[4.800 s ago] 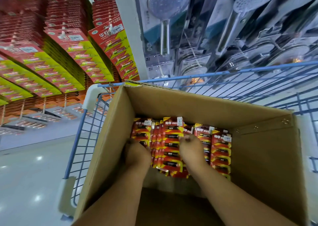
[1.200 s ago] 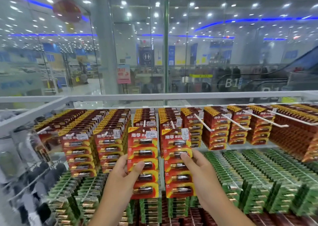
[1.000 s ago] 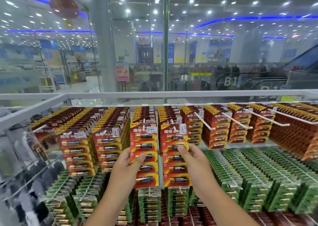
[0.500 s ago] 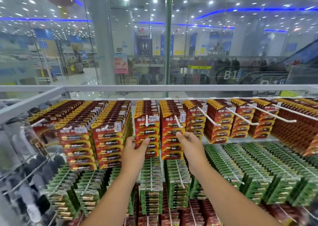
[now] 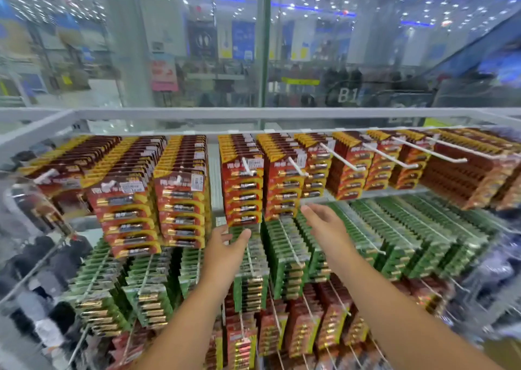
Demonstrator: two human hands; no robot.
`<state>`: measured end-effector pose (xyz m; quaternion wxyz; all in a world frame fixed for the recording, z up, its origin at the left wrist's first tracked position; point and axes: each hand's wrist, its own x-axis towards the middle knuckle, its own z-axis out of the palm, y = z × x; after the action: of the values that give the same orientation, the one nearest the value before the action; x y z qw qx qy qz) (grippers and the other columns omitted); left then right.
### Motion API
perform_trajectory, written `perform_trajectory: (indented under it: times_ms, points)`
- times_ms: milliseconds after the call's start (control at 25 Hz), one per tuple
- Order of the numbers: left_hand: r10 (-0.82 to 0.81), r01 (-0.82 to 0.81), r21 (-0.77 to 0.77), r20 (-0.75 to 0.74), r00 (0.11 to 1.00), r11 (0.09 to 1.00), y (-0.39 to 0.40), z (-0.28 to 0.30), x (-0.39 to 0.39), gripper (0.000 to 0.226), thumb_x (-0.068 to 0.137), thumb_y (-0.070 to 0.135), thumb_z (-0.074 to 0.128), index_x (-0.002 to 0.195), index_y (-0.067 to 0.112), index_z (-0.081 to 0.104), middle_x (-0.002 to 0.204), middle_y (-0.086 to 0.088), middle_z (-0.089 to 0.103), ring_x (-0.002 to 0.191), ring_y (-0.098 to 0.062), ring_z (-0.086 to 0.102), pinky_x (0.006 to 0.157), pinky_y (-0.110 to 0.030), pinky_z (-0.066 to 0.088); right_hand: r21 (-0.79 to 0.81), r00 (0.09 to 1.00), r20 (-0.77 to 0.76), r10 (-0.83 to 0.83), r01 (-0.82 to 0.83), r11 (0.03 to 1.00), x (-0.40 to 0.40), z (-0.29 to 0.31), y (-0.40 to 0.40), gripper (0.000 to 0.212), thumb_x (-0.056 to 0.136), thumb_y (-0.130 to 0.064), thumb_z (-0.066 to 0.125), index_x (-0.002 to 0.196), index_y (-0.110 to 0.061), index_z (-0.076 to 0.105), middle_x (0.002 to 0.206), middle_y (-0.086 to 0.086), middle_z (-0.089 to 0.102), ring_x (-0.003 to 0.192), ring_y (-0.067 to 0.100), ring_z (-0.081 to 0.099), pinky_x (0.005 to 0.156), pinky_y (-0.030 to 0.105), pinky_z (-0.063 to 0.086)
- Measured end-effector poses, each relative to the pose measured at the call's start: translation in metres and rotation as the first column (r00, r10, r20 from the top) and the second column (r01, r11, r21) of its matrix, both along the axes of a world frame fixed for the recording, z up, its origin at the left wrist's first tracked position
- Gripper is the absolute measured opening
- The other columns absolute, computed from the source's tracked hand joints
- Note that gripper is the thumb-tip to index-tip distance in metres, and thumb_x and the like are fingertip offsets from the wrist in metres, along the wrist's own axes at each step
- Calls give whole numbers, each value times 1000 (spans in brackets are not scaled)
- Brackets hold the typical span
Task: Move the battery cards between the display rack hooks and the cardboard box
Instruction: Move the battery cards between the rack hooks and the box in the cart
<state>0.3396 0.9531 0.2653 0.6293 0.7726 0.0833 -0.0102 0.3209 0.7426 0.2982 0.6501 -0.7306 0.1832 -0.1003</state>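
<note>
Two stacks of red and yellow battery cards hang on white rack hooks at the middle of the top row, the left stack (image 5: 243, 185) and the right stack (image 5: 284, 183). My left hand (image 5: 225, 245) is just below the left stack with relaxed fingers and holds nothing. Below the right stack my right hand (image 5: 324, 223) is spread open, also free of the cards. The cardboard box is out of view.
More red and yellow card stacks (image 5: 180, 189) fill the top row; bare white hooks (image 5: 341, 159) jut out to the right. Green battery cards (image 5: 394, 234) hang in the row below, red ones (image 5: 304, 327) lower still. A white rack rail (image 5: 253, 113) runs above.
Both hands took cards from the box, lifted them to the rack and slid them onto the two middle hooks. They have now let go and dropped back below the stacks.
</note>
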Motion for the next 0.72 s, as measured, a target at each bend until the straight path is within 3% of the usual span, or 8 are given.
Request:
perform_trajectory:
  times_ms: [120,360,600,720]
  points:
    - [-110,109,-16,-23,994,994,-11,-9,-16,62,96,51,67,147,23,47,138,5,57,110,-16,54,93,-35,44,17,996,-71,-63,64,998,-25,-13,-8,29,96,-52,66,120,-36,62,135,-10,59,125,18,58,113,48,46]
    - [-319,319,-31,6,948,947,-82,1,-45,53,96,55,64,140,29,50,128,12,55,106,-13,54,88,-34,41,-4,976,-105,-193,193,981,-101,-33,-60,34,99,-53,62,127,-34,58,134,-8,59,123,18,59,110,46,48]
    - [-503,503,-15,33,864,864,-204,-2,-116,44,97,47,68,132,23,56,119,7,61,96,-8,58,86,-28,39,66,902,-22,-431,432,900,-204,-49,-167,19,98,-42,68,112,-30,65,125,0,67,113,21,67,75,30,57]
    - [-577,577,8,29,816,817,-282,-7,-171,38,96,46,70,125,26,57,114,9,61,94,-7,59,84,-31,45,114,859,7,-512,508,854,-270,-59,-234,11,99,-35,68,107,-28,65,113,1,70,103,21,69,89,46,57]
